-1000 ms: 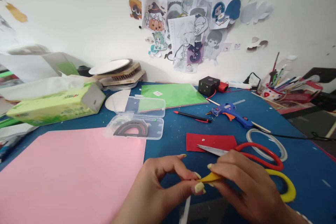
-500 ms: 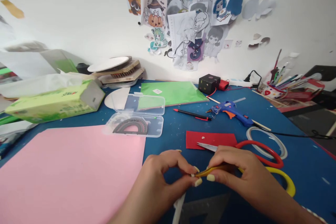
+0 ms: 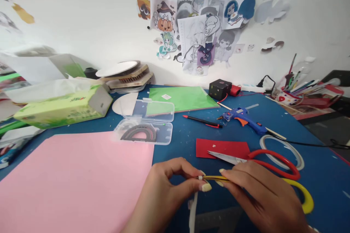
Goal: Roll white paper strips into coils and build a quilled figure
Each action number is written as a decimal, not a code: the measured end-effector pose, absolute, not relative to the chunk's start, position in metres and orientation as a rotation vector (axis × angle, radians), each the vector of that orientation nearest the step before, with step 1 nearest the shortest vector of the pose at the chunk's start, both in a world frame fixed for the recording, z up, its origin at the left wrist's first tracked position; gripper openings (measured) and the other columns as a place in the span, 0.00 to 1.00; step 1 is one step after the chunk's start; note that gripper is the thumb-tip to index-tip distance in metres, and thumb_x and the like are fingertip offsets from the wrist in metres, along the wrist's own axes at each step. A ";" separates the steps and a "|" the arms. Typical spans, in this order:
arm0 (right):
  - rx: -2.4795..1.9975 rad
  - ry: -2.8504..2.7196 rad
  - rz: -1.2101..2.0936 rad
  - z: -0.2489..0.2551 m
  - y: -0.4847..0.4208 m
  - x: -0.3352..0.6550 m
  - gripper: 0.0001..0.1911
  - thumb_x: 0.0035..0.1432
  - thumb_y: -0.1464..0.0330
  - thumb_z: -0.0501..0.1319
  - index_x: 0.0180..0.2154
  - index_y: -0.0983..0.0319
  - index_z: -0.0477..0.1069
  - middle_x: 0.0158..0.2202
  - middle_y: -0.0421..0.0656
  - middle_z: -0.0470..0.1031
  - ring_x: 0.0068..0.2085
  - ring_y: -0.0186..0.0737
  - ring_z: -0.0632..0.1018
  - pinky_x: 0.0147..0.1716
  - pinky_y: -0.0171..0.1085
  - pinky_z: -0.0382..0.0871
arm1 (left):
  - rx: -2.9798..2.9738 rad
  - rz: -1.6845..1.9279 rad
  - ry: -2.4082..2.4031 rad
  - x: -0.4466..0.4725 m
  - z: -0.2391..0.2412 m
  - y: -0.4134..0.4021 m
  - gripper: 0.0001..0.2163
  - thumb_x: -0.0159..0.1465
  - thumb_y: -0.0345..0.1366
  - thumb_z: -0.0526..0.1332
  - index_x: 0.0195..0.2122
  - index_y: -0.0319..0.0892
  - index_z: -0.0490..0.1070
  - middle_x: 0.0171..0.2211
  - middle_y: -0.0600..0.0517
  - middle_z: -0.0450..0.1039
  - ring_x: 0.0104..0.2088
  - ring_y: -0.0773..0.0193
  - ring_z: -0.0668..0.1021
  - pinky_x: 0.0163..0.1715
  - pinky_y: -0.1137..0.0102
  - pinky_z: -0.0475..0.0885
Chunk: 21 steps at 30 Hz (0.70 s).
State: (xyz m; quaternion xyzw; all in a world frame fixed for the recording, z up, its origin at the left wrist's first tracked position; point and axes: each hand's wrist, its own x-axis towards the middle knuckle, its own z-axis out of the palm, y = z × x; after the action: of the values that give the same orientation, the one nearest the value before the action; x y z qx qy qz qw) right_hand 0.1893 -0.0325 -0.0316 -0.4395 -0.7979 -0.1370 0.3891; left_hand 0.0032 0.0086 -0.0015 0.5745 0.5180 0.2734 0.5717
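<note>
My left hand [image 3: 172,185] pinches the white-banded end of a thin yellow strip [image 3: 214,178] between thumb and forefinger. The strip shows a dark line along its length; its material is hard to make out. On its other side, my right hand [image 3: 262,189] grips it between thumb and fingertips, the rest hidden under the palm. A narrow white strip [image 3: 193,211] hangs below my left fingers. Just behind my right hand lie scissors [image 3: 228,157] with one red and one yellow handle, their blades across a red rectangular piece [image 3: 222,145].
A pink sheet [image 3: 82,174] covers the left of the blue table. Beyond my hands are a clear case [image 3: 164,138] with a protractor, a black pen [image 3: 203,121], a blue glue gun [image 3: 246,118] with a cable, and a white tape ring [image 3: 296,153]. A tissue box [image 3: 65,105] stands left.
My right hand has turned palm-down and its fingers have straightened along the yellow strip, showing more of it. My left hand keeps its pinch. The view has shifted slightly.
</note>
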 end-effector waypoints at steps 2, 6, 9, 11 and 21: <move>-1.113 -2.048 -0.416 -0.035 -0.035 0.190 0.05 0.54 0.75 0.58 0.34 0.65 0.71 0.27 0.41 0.74 0.30 0.32 0.74 0.34 0.32 0.66 | 1.418 0.651 1.268 0.003 -0.002 0.008 0.04 0.47 0.36 0.65 0.20 0.43 0.72 0.25 0.55 0.78 0.33 0.59 0.78 0.33 0.72 0.70; -1.101 -2.038 -0.500 -0.036 -0.038 0.190 0.05 0.53 0.76 0.59 0.35 0.67 0.71 0.26 0.41 0.75 0.28 0.32 0.74 0.32 0.33 0.66 | 1.656 0.729 1.294 0.003 -0.004 0.010 0.06 0.49 0.38 0.64 0.18 0.45 0.72 0.22 0.57 0.77 0.37 0.58 0.77 0.49 0.65 0.62; -1.069 -2.055 -0.548 -0.030 -0.039 0.189 0.06 0.53 0.76 0.60 0.35 0.68 0.71 0.25 0.43 0.76 0.28 0.35 0.75 0.31 0.35 0.68 | 1.750 0.716 1.255 0.003 -0.004 0.010 0.07 0.50 0.39 0.63 0.18 0.45 0.72 0.21 0.57 0.77 0.37 0.58 0.77 0.52 0.63 0.59; -1.016 -2.111 -0.633 -0.027 -0.040 0.189 0.05 0.55 0.76 0.57 0.34 0.68 0.70 0.25 0.43 0.76 0.26 0.36 0.76 0.29 0.36 0.69 | 1.761 0.720 1.251 0.003 -0.003 0.008 0.07 0.50 0.39 0.64 0.18 0.45 0.71 0.21 0.57 0.77 0.39 0.56 0.77 0.52 0.63 0.60; -1.074 -2.158 -0.637 -0.032 -0.041 0.188 0.09 0.57 0.76 0.53 0.38 0.64 0.68 0.27 0.42 0.77 0.27 0.38 0.76 0.28 0.37 0.69 | 1.818 0.776 1.118 0.000 0.001 0.005 0.08 0.54 0.37 0.61 0.20 0.45 0.67 0.22 0.58 0.76 0.31 0.62 0.77 0.47 0.65 0.64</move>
State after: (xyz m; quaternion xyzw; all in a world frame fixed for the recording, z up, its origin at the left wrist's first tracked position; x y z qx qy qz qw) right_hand 0.1881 -0.0406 -0.0325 -0.4082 -0.8205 -0.2422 0.3185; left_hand -0.0005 0.0054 0.0009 0.7258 0.4464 0.3098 0.4218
